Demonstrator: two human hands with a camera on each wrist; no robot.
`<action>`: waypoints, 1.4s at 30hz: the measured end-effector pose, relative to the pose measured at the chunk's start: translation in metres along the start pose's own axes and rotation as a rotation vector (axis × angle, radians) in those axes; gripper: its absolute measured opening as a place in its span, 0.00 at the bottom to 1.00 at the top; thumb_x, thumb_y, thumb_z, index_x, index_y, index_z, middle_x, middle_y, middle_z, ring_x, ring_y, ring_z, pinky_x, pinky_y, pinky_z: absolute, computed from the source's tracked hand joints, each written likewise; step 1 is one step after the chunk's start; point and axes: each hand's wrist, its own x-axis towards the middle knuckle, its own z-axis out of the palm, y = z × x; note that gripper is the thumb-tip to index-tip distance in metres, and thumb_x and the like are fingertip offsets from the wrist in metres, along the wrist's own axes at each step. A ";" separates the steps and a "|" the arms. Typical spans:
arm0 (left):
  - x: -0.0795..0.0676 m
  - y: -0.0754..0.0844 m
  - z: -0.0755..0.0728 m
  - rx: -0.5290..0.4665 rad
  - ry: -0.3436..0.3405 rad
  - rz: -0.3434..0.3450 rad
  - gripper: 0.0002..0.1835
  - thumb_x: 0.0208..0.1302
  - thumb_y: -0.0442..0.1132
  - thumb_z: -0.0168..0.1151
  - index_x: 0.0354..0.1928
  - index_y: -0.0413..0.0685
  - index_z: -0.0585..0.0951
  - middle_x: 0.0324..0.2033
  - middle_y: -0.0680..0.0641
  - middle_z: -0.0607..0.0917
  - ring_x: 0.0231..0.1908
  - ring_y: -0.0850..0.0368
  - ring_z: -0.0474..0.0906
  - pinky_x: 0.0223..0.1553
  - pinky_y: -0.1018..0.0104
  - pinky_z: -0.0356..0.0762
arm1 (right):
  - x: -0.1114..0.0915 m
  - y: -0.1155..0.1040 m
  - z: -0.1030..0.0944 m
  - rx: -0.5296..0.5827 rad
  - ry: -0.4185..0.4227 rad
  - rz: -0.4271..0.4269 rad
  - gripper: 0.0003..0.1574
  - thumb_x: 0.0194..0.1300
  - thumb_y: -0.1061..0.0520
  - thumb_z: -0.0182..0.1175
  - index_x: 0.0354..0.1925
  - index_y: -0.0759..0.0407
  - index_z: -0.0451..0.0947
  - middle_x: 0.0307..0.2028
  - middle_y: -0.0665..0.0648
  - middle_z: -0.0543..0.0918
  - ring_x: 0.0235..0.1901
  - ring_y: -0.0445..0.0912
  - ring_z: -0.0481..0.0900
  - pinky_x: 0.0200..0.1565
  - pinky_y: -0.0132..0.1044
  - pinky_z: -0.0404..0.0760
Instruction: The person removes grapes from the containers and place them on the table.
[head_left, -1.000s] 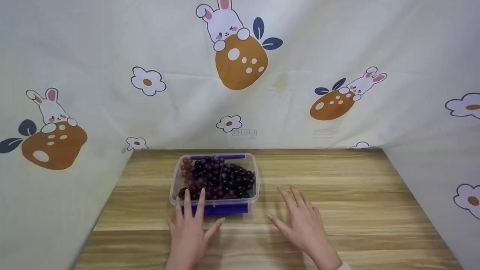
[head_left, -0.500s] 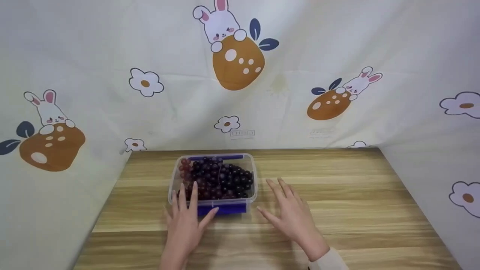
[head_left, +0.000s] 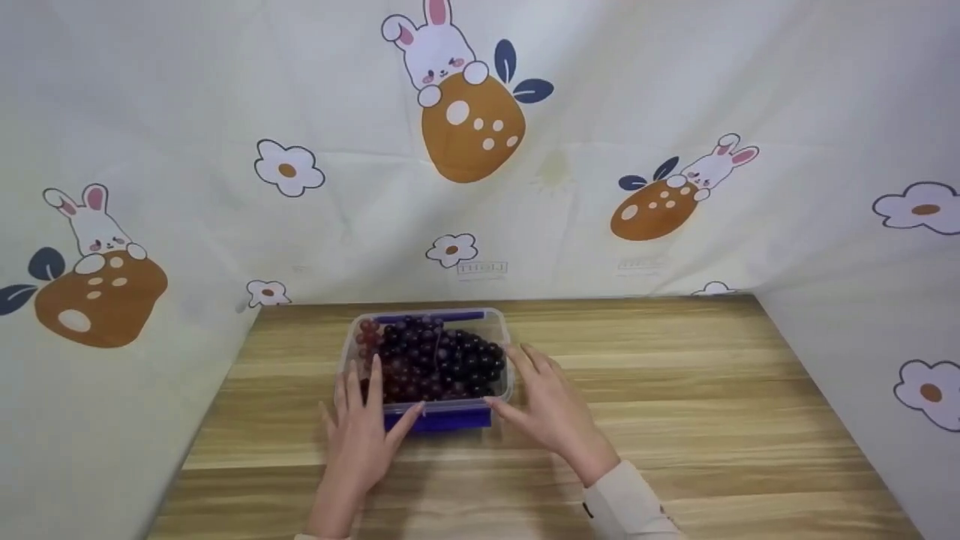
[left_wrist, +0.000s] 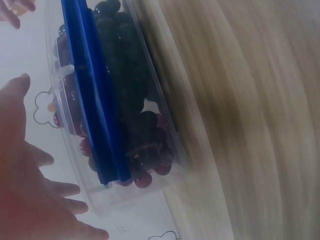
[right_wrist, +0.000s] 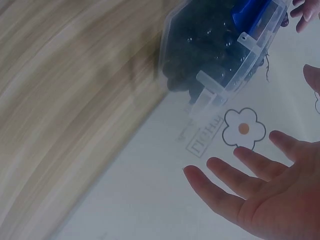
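Observation:
A clear plastic container (head_left: 500, 324) with blue clips stands on the table, full of dark purple, black and reddish grapes (head_left: 427, 356). My left hand (head_left: 360, 435) hovers over its front left corner with fingers spread. By the right side is my right hand (head_left: 553, 409), its fingers extended and the tips overlapping the rim in the head view. In the left wrist view a blue clip (left_wrist: 97, 100) runs along the container's long side, with the fingers near one end. The right wrist view shows a gap between the right fingers and the container wall. Neither hand holds anything.
The wood-grain table (head_left: 675, 420) extends to the right of and in front of the container. A pale cloth (head_left: 585, 90) printed with rabbits and flowers stands behind the table and along both sides.
My right hand has moved left, up to the container's right side. The left hand has shifted slightly left and forward. The container has kept its place on the table; the view has shifted slightly.

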 end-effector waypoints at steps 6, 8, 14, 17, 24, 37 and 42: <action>0.007 -0.010 0.000 -0.024 -0.017 0.003 0.56 0.72 0.70 0.57 0.86 0.44 0.46 0.83 0.30 0.43 0.81 0.26 0.35 0.73 0.18 0.29 | 0.011 -0.004 0.008 -0.004 -0.032 -0.008 0.49 0.70 0.34 0.67 0.78 0.53 0.66 0.74 0.72 0.70 0.70 0.70 0.71 0.67 0.72 0.72; 0.010 -0.014 -0.002 -0.032 -0.020 0.002 0.57 0.73 0.70 0.57 0.86 0.43 0.45 0.83 0.29 0.43 0.81 0.27 0.34 0.73 0.18 0.29 | 0.015 -0.005 0.009 0.001 -0.038 -0.004 0.48 0.71 0.34 0.66 0.79 0.52 0.66 0.74 0.71 0.69 0.71 0.70 0.70 0.66 0.74 0.71; 0.018 -0.024 -0.008 -0.076 -0.038 -0.002 0.58 0.73 0.71 0.56 0.85 0.42 0.41 0.82 0.27 0.39 0.82 0.28 0.31 0.74 0.20 0.29 | 0.026 -0.007 0.011 0.003 -0.048 -0.010 0.48 0.71 0.34 0.66 0.79 0.53 0.65 0.75 0.71 0.69 0.71 0.71 0.70 0.66 0.74 0.71; 0.022 -0.029 -0.011 -0.115 -0.049 -0.010 0.60 0.72 0.70 0.58 0.86 0.44 0.38 0.82 0.28 0.37 0.82 0.29 0.30 0.74 0.20 0.28 | 0.030 -0.007 0.012 0.001 -0.058 -0.016 0.49 0.71 0.34 0.66 0.79 0.53 0.64 0.75 0.71 0.68 0.71 0.71 0.69 0.68 0.74 0.70; 0.033 -0.039 -0.015 -0.163 -0.052 -0.021 0.62 0.70 0.69 0.61 0.85 0.39 0.39 0.82 0.26 0.37 0.81 0.25 0.33 0.74 0.21 0.27 | 0.042 -0.010 0.013 -0.004 -0.061 -0.047 0.49 0.72 0.35 0.66 0.80 0.53 0.63 0.75 0.69 0.68 0.73 0.68 0.68 0.69 0.71 0.70; 0.048 -0.051 -0.018 -0.310 -0.085 0.012 0.71 0.60 0.61 0.77 0.83 0.34 0.36 0.83 0.29 0.36 0.81 0.26 0.36 0.78 0.29 0.45 | 0.067 -0.022 0.017 -0.002 -0.114 -0.055 0.51 0.72 0.34 0.65 0.81 0.56 0.61 0.76 0.69 0.67 0.75 0.66 0.66 0.75 0.62 0.66; 0.052 -0.055 -0.013 -0.335 -0.098 -0.008 0.75 0.56 0.62 0.80 0.84 0.36 0.35 0.83 0.32 0.34 0.82 0.30 0.32 0.80 0.32 0.40 | 0.078 -0.025 0.020 0.017 -0.114 -0.061 0.50 0.73 0.35 0.65 0.80 0.56 0.62 0.76 0.69 0.68 0.75 0.65 0.67 0.76 0.61 0.66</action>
